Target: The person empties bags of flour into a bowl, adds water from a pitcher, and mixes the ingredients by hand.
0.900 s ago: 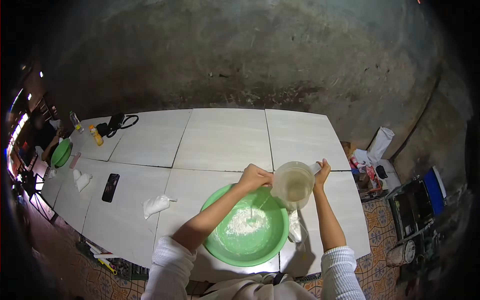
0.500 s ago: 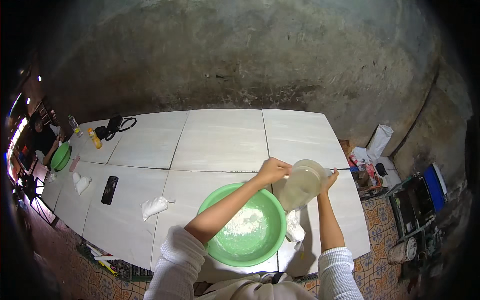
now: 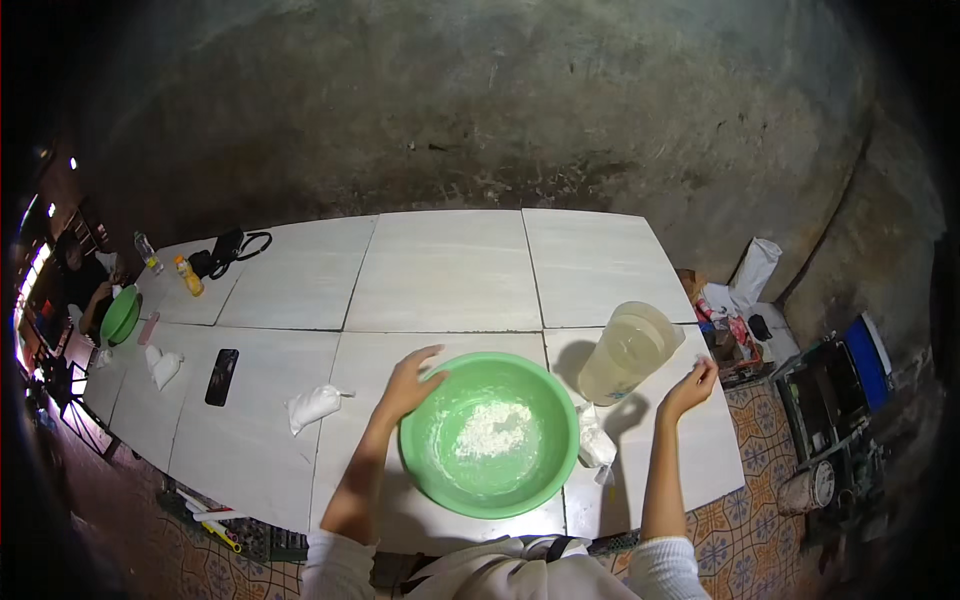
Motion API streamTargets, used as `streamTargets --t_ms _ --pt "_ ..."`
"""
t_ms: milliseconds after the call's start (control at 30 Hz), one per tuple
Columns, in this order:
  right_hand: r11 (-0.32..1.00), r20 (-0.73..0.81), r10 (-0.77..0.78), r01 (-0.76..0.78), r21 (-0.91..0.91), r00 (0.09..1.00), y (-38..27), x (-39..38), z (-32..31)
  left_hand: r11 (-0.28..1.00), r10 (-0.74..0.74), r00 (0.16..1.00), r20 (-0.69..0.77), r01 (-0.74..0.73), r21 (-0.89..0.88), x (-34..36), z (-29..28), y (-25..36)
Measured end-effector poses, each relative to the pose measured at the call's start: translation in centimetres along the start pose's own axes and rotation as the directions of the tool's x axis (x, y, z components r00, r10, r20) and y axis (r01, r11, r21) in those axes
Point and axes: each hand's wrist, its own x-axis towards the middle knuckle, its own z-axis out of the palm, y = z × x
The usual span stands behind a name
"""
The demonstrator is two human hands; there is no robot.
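Note:
A green plastic basin (image 3: 425, 478) stands on the tiled table in front of me, with white powder (image 3: 497, 430) spread over its bottom. My left hand (image 3: 406, 388) is at the basin's upper left rim, fingers stretched and apart, holding nothing. Right of the basin a see-through plastic pitcher (image 3: 622, 358) stands on the table with pale liquid inside. Just beyond the pitcher's right side, apart from it, my right hand (image 3: 690, 388) has its fingers curled together with nothing seen in them. A small plastic bag of white powder (image 3: 596, 440) lies against the basin's right side.
On the table's left lie another white bag (image 3: 315, 408), a black phone (image 3: 222, 377) and a further white bag (image 3: 163, 367). Bottles (image 3: 188, 276) and a black strapped item (image 3: 228, 254) are farther off. A person (image 3: 90, 285) sits at the far left by a green basin (image 3: 121, 315).
The pitcher has gone from being held tilted in both hands to standing on the table. My left hand moved left to the basin's rim; my right hand let go and drew away right.

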Motion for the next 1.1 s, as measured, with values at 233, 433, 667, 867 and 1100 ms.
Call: streamTargets --t_ms 233,433,667,867,1100 --pt "0.961 0.983 0.019 0.268 -0.068 0.183 -6.9 -16.3 0.1 0.998 -0.027 0.996 -0.089 0.032 0.054 -3.8 3.1 -3.3" --pt "0.808 0.957 0.281 0.521 -0.274 0.068 -2.2 -19.5 3.5 0.973 -0.18 0.967 -0.181 0.202 0.111 -4.3 3.3 -3.6" --pt "0.806 0.982 0.138 0.59 -0.033 -0.133 -2.8 -20.3 5.5 0.953 -0.243 0.963 -0.113 0.259 0.157 -4.0 3.1 -3.8" --pt "0.765 0.902 0.211 0.638 0.088 -0.377 -6.4 -23.0 5.1 0.954 -0.234 0.967 -0.101 0.249 0.168 -3.1 3.0 -4.6" --pt "0.814 0.95 -0.075 0.531 0.233 -0.303 -1.6 -24.4 3.1 0.982 -0.159 0.986 -0.057 0.164 0.092 -3.1 2.6 -3.5"
